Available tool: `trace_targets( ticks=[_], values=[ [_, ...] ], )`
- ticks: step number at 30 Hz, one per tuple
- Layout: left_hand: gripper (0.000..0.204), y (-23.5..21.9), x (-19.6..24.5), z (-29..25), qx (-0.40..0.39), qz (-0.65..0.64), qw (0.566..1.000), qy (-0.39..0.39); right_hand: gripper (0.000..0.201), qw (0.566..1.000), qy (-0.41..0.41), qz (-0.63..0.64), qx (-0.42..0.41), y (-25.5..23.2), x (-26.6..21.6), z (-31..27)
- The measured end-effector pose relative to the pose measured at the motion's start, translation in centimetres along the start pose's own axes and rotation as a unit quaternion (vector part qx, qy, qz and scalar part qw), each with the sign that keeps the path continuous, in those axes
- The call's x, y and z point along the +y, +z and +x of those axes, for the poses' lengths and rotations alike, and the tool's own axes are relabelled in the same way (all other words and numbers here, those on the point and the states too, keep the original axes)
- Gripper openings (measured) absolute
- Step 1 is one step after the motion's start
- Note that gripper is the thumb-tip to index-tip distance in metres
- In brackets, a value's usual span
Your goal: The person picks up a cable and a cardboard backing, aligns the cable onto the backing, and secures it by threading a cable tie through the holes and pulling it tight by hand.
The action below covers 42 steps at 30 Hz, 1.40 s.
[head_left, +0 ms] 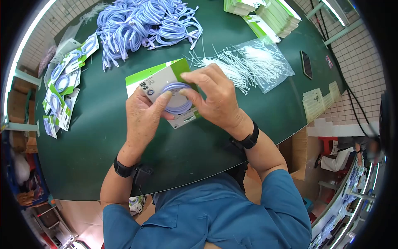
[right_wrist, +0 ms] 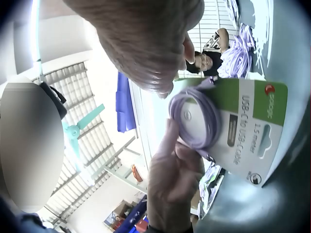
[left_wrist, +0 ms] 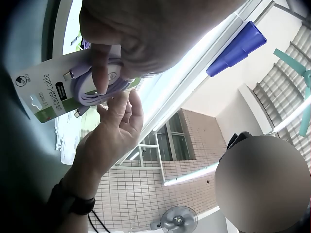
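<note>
**Coiled cable held against its card, centre of frame**

Item: one backing card (head_left: 159,81), green and white, printed "USB-C to USB-C Cable" in the wrist views. It is held above the green tabletop (head_left: 103,137), tilted with its printed face away from the head camera, apparently so both hands can work the side facing the person.

Item: one lilac cable coil (head_left: 177,99), lying flat on the card at the centre of the frame. It is pinned there, likely so the loops cannot spring apart.

Left hand (head_left: 143,118): comes in from lower left, fingers curled behind the card's lower edge, thumb pressed on the coil's left side. It grips card and coil together.

Right hand (head_left: 215,99): covers the card's right half, fingers bent over the top of the coil and onto the card. It too pinches coil against card. In the left wrist view one finger (left_wrist: 99,68) crosses the loops.

Surroundings:
- Heap of loose lilac cables (head_left: 145,25), top of frame, within reach as stock.
- Clear bag of white ties (head_left: 248,62), upper right, mouth turned toward the hands.
- Finished carded cables (head_left: 62,91), in a row along the left edge, set aside from the work.
- Stacks of blank cards (head_left: 265,14), top right.
- Dark phone (head_left: 306,64), far right, lying flat.
</note>
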<state>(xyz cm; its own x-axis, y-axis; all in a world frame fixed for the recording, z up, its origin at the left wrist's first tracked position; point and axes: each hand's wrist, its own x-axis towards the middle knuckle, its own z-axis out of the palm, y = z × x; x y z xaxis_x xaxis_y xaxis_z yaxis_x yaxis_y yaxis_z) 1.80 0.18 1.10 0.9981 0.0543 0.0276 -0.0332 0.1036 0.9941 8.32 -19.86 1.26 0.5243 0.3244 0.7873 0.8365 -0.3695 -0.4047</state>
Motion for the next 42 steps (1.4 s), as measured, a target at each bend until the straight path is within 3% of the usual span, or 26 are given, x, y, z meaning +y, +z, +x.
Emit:
trace_targets(
  ticks=[2,5,6,9,10,13,21,34,38,42],
  values=[
    [0.034,-0.3,0.0,0.1,0.006,-0.017,1.000,-0.002,0.029,0.999,0.023,0.031,0.006,-1.0,0.8,0.5],
    [0.033,-1.2,0.9,0.3,0.014,-0.040,0.999,0.003,0.018,0.980,0.199,0.021,-0.019,-3.6,3.8,0.9],
    [0.033,-1.2,1.0,0.3,0.012,-0.045,0.999,0.003,0.018,0.980,0.200,0.016,-0.020,-4.3,4.8,0.8],
    [0.031,-1.5,1.5,0.4,0.026,-0.061,0.998,0.016,0.012,0.935,0.257,-0.080,-0.230,-5.3,7.4,0.0],
    [0.031,-1.6,1.6,0.3,0.024,-0.060,0.998,0.015,0.012,0.935,0.259,-0.080,-0.229,-5.2,7.6,-0.2],
    [0.030,-1.8,2.0,0.3,0.042,-0.054,0.997,0.036,0.014,0.877,0.290,-0.163,-0.347,-4.9,7.7,-0.2],
    [0.028,-0.1,1.3,-0.7,-0.020,0.018,0.999,0.045,0.014,0.885,0.252,-0.195,-0.339,-4.1,9.2,-1.9],
    [0.029,0.0,2.3,-1.6,-0.066,0.056,0.996,0.023,0.012,0.875,0.241,-0.245,-0.341,-3.4,8.3,-2.1],
    [0.033,-0.1,2.7,-2.0,-0.064,0.046,0.997,0.015,0.011,0.888,0.248,-0.236,-0.308,-3.4,8.2,-1.8],
    [0.035,-0.8,3.7,-2.8,-0.030,0.024,0.996,0.086,0.011,0.899,0.237,-0.200,-0.308,-3.7,8.1,-1.6]
  ],
)
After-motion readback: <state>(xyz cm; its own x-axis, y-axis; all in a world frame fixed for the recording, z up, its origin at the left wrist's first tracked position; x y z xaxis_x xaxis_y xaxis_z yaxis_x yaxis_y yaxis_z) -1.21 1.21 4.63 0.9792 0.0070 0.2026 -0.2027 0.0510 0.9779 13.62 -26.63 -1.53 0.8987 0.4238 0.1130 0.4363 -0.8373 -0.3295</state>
